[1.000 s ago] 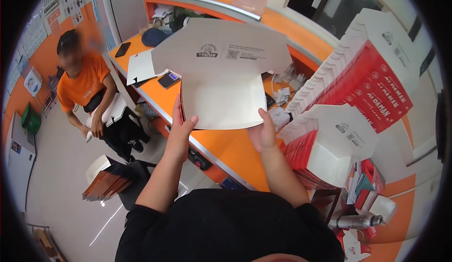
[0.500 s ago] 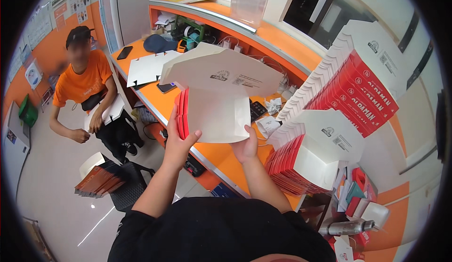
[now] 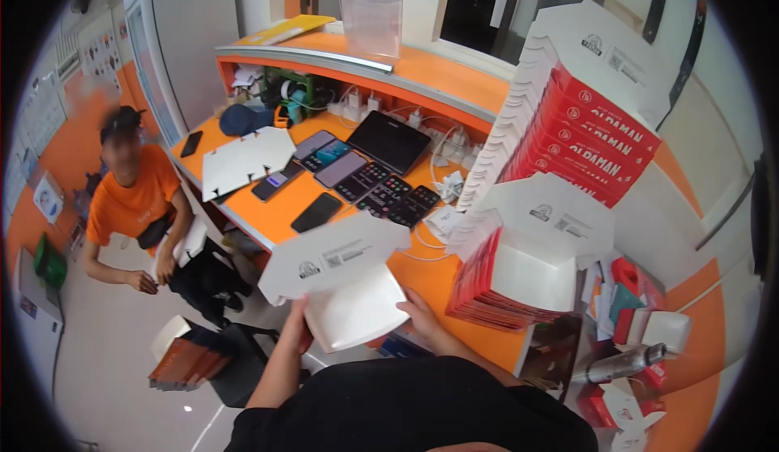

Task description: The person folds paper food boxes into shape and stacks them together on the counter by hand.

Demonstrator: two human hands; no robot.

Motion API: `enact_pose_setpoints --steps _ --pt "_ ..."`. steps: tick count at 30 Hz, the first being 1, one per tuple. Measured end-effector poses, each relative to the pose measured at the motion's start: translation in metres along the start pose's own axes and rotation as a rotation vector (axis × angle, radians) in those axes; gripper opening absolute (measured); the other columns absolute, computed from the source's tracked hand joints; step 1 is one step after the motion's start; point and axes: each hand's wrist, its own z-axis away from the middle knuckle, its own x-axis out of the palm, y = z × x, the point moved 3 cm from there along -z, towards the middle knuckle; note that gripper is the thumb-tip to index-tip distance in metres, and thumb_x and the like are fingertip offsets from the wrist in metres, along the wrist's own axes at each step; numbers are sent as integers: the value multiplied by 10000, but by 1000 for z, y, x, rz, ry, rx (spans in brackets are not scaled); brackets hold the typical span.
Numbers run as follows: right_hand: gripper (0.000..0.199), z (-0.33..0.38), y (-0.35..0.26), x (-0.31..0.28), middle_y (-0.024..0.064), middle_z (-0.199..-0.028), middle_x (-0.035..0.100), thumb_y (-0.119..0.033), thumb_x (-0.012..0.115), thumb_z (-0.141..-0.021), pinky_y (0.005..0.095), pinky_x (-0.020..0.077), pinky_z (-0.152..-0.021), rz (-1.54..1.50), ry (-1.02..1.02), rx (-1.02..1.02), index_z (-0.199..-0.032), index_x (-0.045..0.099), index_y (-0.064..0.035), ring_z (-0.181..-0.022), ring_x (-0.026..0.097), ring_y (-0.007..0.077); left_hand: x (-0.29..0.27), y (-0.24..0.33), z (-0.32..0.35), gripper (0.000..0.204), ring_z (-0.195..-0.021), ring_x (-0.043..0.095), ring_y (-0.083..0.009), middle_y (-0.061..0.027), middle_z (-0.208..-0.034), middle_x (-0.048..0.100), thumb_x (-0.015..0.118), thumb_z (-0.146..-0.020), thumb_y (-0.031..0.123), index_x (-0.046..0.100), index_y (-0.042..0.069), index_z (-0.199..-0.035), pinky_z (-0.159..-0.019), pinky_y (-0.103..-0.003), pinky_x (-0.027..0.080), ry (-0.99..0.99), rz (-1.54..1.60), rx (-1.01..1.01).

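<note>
Between both hands, before the torso: open white-lined box (image 3: pixel 355 309), lid flap raised on the far side.
Left hand (image 3: pixel 299 328) closed on the box's left side, right hand (image 3: pixel 419 312) on its right; fingertips underneath hidden, can't tell their spread. Two-sided hold probably keeps the box level and its walls square. Orange counter (image 3: pixel 426 269) just beyond; on it, to the right, shorter stack of nested red boxes (image 3: pixel 513 286), likely nested to save room. Taller red stack (image 3: pixel 572 135) behind. Phones (image 3: pixel 329 157) lie grouped, perhaps near chargers; flat white cardboard (image 3: pixel 249 162) left of them. Seated co-worker (image 3: pixel 134 202) farther left.
</note>
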Motion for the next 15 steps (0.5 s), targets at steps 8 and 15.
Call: enact_pose_setpoints --steps 8,15 --pt "593 -6 -37 7 117 -1246 410 -66 538 -775 313 313 -977 148 -125 -231 -1316 301 -18 -1150 397 205 8 16 -5 668 -1114 460 -255 -132 -1227 467 432 -848 514 323 18 -1282 -948 -383 357 -60 22 144" --pt "502 -1 12 -12 113 -1235 442 -141 530 -812 311 292 -986 -121 86 -81 -1263 364 5 -1148 406 188 15 -8 -27 718 -1155 426 -252 -133 -1283 413 371 -844 583 295 41 -1309 -961 -371 352 15 78 43"
